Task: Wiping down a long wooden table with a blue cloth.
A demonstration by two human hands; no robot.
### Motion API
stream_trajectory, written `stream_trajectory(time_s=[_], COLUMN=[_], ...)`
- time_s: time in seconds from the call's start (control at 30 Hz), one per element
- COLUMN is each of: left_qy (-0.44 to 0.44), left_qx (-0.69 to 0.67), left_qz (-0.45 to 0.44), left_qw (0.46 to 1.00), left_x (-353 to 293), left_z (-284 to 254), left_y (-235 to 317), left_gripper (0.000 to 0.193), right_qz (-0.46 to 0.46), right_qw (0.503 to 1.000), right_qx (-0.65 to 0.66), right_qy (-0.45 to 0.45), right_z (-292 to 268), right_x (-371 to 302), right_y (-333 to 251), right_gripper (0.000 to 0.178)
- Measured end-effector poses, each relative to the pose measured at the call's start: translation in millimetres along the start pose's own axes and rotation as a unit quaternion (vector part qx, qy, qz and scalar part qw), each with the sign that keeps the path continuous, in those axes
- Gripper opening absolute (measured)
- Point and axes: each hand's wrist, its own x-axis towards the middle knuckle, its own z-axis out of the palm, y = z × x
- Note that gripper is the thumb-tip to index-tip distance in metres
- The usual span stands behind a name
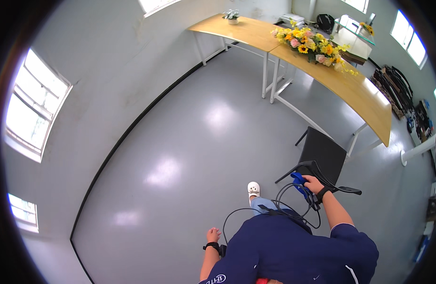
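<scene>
My right hand (314, 184) is closed round a bunched blue strap or cloth (298, 181), whose exact kind I cannot make out. Loops of thin black cable (280, 194) hang beside that hand and run across my front toward my left side. A black chair (322, 154) stands just beyond my right hand, its backrest partly behind the hand and cable. Low at my left side, my left hand (213, 234) has its fingers curled in, with nothing visible in them. Dark bands sit on both wrists.
Two long wooden-topped tables (360, 94) with white legs stretch across the far side, bearing a yellow and pink flower arrangement (317, 47) and a small potted plant (232, 18). Grey floor (180, 137) lies ahead, bordered by a left wall. Dark items are piled along the right wall.
</scene>
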Motion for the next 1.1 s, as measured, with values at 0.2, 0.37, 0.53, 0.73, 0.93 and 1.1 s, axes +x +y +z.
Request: stream_trajectory(time_s=[0.2,0.37,0.53,0.73,0.93,1.1], left_qy=[-0.066,-0.075,-0.131,-0.161,-0.172,-0.198], left_qx=[0.13,0.302,0.374,0.277,0.329,0.369], left_qz=[0.021,0.053,0.081,0.067,0.081,0.094], left_qw=[0.989,0.949,0.914,0.945,0.925,0.903], left_x=[53.8,113.4,175.5,255.6,294.7,323.4], left_z=[10.5,-0.2,29.4,102.3,176.2,231.9], left_y=[88.9,145.4,248.5,417.1,570.4,620.7], left_gripper=[0.032,0.033,0.034,0.036,0.033,0.032], right_qz=[-0.02,0.01,0.005,-0.118,-0.15,-0.218], right_qw=[0.995,0.977,0.784,0.547,0.476,0.388], right_qx=[0.081,0.151,0.451,0.582,0.524,0.624], right_qy=[0.046,0.149,0.426,0.59,0.69,0.642], right_z=[-37.9,-79.8,-97.5,-13.6,26.5,25.6], right_x=[90.1,96.9,26.4,-19.5,12.9,45.9], right_y=[-83.3,-90.2,-65.1,-8.4,-82.1,-174.0], right_gripper=[0.044,0.044,0.04,0.026,0.04,0.051])
